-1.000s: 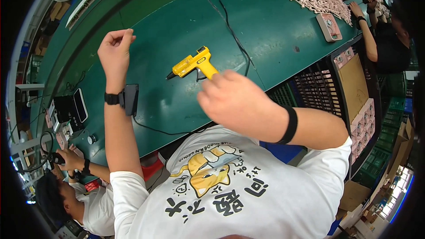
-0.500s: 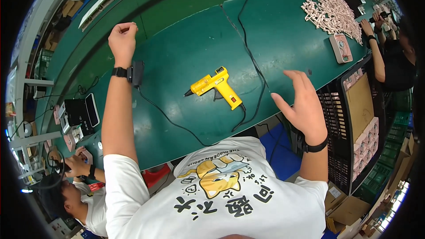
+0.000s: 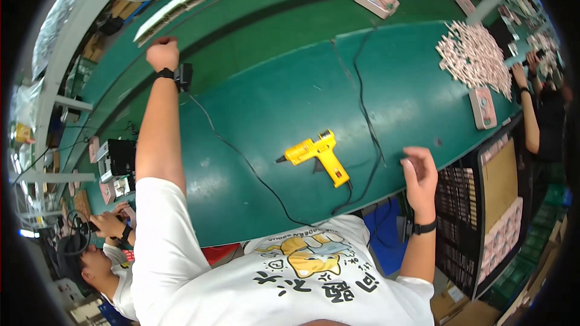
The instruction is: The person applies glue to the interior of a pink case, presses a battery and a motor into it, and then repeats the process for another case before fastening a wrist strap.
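Observation:
My left hand (image 3: 163,55) is stretched out to the far left, over the green surface just before a row of white strips (image 3: 181,7). Its fingers are curled closed, and anything inside them is hidden. On that wrist sits a black strap with a small dark box (image 3: 183,77), from which a thin cable trails back. A yellow glue gun (image 3: 320,156) lies on its side on the green table (image 3: 254,121), nozzle toward the left, touched by neither hand. My right hand (image 3: 421,175) hovers by the table's near right edge, fingers loosely bent, thumb apart, nothing in it.
Black cables (image 3: 367,105) cross the table. A heap of pale pink pieces (image 3: 474,57) and an open pink case (image 3: 483,108) lie at the right; another pink case (image 3: 376,1) is farther back. A black crate (image 3: 457,229) stands at right. Co-workers sit on both sides.
My left hand has reached farther away, toward the white strips. The right hand's fingers have bent in from a wider spread. The whole view has shifted, so the glue gun appears lower and more right.

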